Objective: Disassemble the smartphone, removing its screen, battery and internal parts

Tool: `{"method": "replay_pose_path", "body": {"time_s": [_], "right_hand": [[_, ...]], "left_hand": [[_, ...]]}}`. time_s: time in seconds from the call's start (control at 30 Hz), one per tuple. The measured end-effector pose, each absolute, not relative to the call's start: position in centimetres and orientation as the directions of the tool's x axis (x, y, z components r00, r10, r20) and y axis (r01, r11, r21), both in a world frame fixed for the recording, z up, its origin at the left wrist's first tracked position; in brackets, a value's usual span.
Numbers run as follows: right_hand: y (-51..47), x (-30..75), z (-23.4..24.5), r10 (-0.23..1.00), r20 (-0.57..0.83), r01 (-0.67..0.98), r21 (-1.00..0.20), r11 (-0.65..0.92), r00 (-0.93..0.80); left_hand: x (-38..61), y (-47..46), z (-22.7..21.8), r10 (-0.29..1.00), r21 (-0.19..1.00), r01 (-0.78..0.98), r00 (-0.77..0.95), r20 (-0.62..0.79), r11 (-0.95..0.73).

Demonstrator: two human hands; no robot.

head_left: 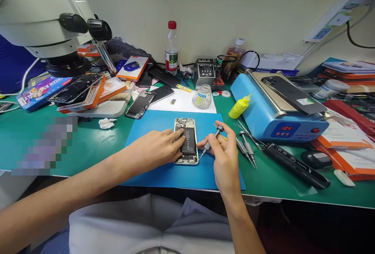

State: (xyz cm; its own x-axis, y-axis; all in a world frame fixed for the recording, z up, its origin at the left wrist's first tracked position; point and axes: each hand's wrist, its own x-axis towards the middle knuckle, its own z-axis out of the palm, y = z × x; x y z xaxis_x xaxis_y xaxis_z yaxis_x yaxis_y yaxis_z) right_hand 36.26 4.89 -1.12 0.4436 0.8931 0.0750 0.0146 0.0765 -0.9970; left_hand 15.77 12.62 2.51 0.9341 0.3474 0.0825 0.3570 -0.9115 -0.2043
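An opened phone lies face-up on a blue work mat, its black battery showing. My left hand rests on the phone's left side with the fingers pressed flat on the battery. My right hand pinches a small grey screwdriver, whose tip touches the phone's lower right corner.
Several spare screwdrivers and tweezers lie right of the mat. A blue heating plate carries a phone panel. A yellow squeeze bottle, a glass jar, a water bottle and a microscope stand behind. Boxes crowd both sides.
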Motion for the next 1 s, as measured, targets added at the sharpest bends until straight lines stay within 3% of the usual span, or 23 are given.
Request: {"method": "replay_pose_path", "body": {"time_s": [0.47, 0.7, 0.83, 1.0], "right_hand": [[4.8, 36.2, -1.4, 0.891, 0.098, 0.035, -0.995, 0.092, 0.443], [4.8, 36.1, -1.1, 0.892, 0.104, 0.055, -0.994, 0.089, 0.440], [4.8, 36.1, -1.1, 0.881, 0.108, 0.044, -0.994, 0.099, 0.461], [4.9, 36.2, -1.3, 0.868, 0.117, 0.029, -0.993, 0.118, 0.482]], "left_hand": [[16.1, 11.3, 2.6, 0.345, -0.272, 0.332, 0.939, -0.001, -0.903], [15.6, 10.4, 1.3, 0.342, -0.355, 0.347, 0.936, 0.078, -0.868], [15.3, 10.3, 1.4, 0.392, -0.287, 0.403, 0.915, 0.098, -0.869], [15.6, 10.3, 1.4, 0.452, -0.089, 0.472, 0.874, 0.181, -0.877]]}}
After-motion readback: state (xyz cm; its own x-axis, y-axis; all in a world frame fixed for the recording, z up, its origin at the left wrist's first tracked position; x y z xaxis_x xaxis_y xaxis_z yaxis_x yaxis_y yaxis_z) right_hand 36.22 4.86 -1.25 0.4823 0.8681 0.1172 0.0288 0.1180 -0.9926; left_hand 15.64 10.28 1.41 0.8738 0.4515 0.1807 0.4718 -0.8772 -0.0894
